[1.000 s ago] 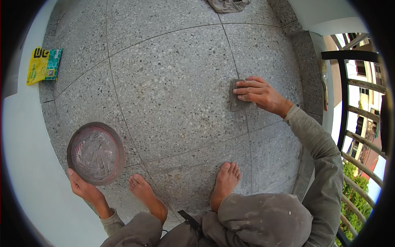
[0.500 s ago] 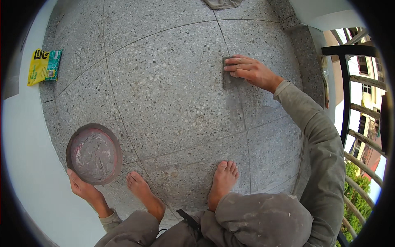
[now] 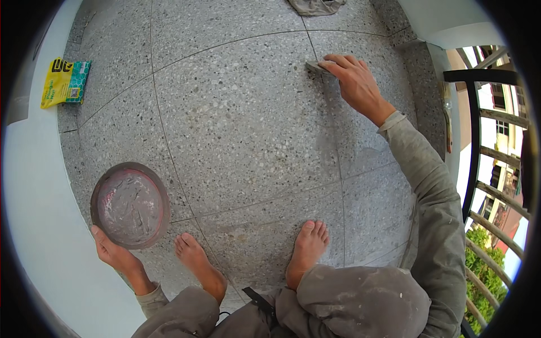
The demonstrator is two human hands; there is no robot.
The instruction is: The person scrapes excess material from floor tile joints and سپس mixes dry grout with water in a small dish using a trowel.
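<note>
My left hand (image 3: 116,253) grips the near rim of a round, shallow bowl (image 3: 165,197), its thumb on the outer edge. Thick grey paste (image 3: 132,208) is smeared inside, with pinkish patches of the bowl's wall showing through. Farther off on the right, my right hand (image 3: 359,84) is closed around a thin, flat grey spreader (image 3: 316,67). The spreader tilts over a joint (image 3: 336,141) in the speckled tile floor (image 3: 242,129), with most of its face hidden. A darker, damp-looking smear (image 3: 360,160) lies beside that joint.
A yellow and teal packet (image 3: 66,83) stands by the white wall (image 3: 34,186) on the left. A grey cloth (image 3: 316,5) lies at the far edge. A railing (image 3: 473,141) runs along the right. My bare feet (image 3: 309,248) rest on the tiles close in.
My right hand has moved slightly away along the joint, and the spreader has turned from lying flat to tilted. The bowl stays in my left hand, nearly where it was.
</note>
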